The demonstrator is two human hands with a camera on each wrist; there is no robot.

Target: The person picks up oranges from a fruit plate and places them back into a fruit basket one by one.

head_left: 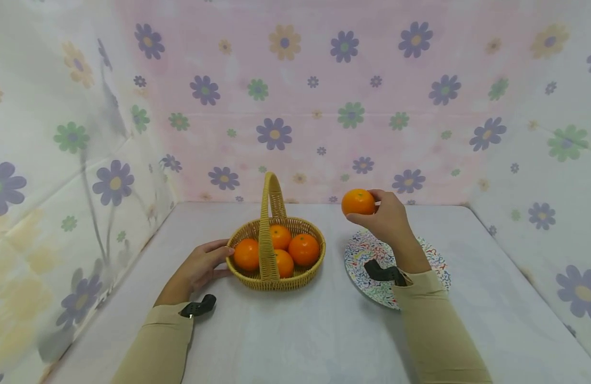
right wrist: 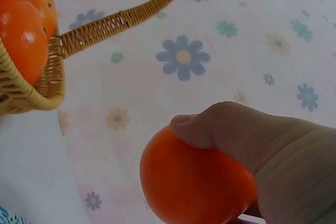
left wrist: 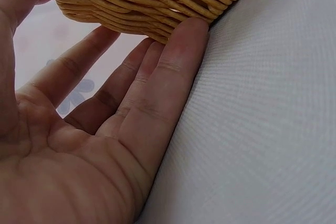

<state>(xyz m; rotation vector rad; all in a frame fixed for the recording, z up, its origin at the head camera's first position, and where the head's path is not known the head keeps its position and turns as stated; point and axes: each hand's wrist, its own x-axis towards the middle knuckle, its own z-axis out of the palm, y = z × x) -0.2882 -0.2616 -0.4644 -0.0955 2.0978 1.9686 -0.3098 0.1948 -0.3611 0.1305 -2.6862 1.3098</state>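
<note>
My right hand (head_left: pixel 391 216) holds an orange (head_left: pixel 358 202) in the air above the far side of a speckled plate (head_left: pixel 364 266). In the right wrist view the thumb (right wrist: pixel 210 127) presses on the top of that orange (right wrist: pixel 194 182). At the left end of a wicker basket (head_left: pixel 281 284), my left hand (head_left: pixel 204 269) grips the rim and side, its thumb at the rim. Up close, the fingers (left wrist: pixel 173 77) lie against the woven wall (left wrist: pixel 142 3) near the tabletop. Several oranges (head_left: pixel 304 249) sit in the basket under its tall handle (head_left: pixel 267 234).
A pale cloth covers the table (head_left: pixel 295 341). Behind it hangs a flower-printed backdrop (head_left: pixel 314 106), which continues along both sides. The plate stands to the right of the basket, partly hidden by the right forearm (head_left: pixel 434 325).
</note>
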